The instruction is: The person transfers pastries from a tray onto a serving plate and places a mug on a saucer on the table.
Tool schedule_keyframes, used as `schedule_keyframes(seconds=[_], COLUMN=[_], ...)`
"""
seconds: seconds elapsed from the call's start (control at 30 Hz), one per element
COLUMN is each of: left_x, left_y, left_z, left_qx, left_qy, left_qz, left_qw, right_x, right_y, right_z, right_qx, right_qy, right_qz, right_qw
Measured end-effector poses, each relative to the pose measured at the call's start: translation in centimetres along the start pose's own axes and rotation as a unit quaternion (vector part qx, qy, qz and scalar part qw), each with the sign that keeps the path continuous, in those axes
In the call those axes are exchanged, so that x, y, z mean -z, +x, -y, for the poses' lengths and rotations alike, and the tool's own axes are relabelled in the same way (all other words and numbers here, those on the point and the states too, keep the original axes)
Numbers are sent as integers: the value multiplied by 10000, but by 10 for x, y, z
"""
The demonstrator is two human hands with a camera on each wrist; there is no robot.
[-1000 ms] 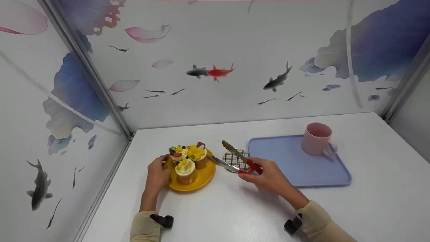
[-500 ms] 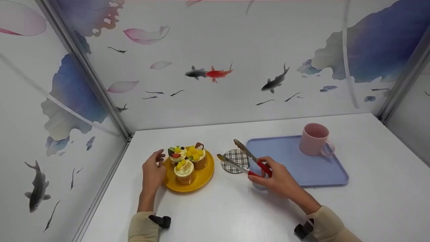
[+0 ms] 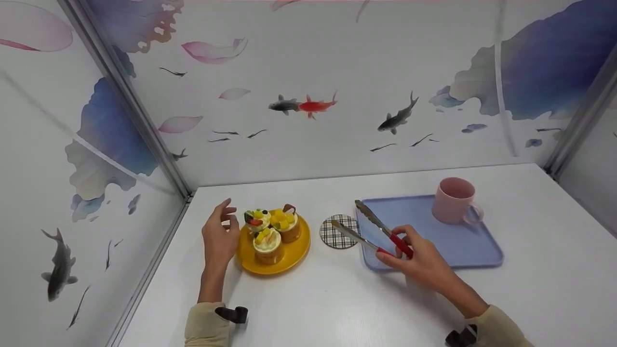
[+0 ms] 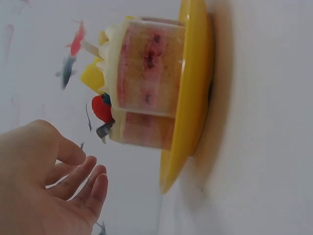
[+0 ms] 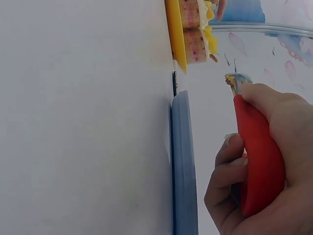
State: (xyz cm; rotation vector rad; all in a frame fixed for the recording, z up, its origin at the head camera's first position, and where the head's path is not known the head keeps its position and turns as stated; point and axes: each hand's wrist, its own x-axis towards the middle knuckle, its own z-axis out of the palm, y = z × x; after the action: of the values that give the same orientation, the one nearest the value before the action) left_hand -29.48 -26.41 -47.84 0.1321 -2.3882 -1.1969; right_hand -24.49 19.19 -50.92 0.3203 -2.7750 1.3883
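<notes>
My right hand point(image 3: 424, 262) grips a pair of tongs point(image 3: 370, 219) by the red handles point(image 5: 259, 156), their metal arms spread apart with nothing between the tips. In the head view the tongs overlap the left part of a blue tray point(image 3: 409, 246) and a plaid round coaster point(image 3: 332, 240). My left hand point(image 3: 220, 236) is raised at the left side of a yellow plate point(image 3: 294, 258), apart from it, fingers loosely bent and holding nothing. Three dessert cups point(image 3: 268, 246) with cream and fruit pieces stand together on the plate. The left wrist view shows layered cake point(image 4: 149, 66) through the clear cup walls.
A pink mug point(image 3: 452, 202) stands at the back right of the tray, its handle pointing right. White panels with painted fish and petals rise behind and to the left of the white table point(image 3: 318, 308).
My left hand has let go of the plate's left rim and lifted away. My right hand has carried the tongs rightward, from beside the cups to over the coaster and tray edge.
</notes>
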Motion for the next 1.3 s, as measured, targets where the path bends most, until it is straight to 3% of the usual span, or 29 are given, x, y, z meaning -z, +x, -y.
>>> schedule_keyframes(seconds=[0.37,0.5,0.63,0.83,1.07,1.3], left_x=[-14,-20,-30,-48,-69,-85], left_y=[-16,-25,-36,-50,-59,-67], left_z=[-53,-70,-83,-90,-91,-89], left_qx=[-687,-776,-886,-1185,-1169,-1217], left_qy=[-26,-206,-385,-282,59,218], left_qz=[238,669,1354,2036,2295,2735], left_qw=[9973,9945,9861,9715,9663,9539], right_x=[10,17,26,42,59,81], right_y=[-13,-18,-23,-32,-44,-55], right_z=[-4,-7,-11,-18,-32,-43], right_qx=[-11,-29,-212,-554,-962,-1462], right_qy=[-191,-176,-49,-530,-1121,-1493], right_qz=[-137,-83,23,39,108,256], right_qw=[9997,9998,9998,9971,9890,9776])
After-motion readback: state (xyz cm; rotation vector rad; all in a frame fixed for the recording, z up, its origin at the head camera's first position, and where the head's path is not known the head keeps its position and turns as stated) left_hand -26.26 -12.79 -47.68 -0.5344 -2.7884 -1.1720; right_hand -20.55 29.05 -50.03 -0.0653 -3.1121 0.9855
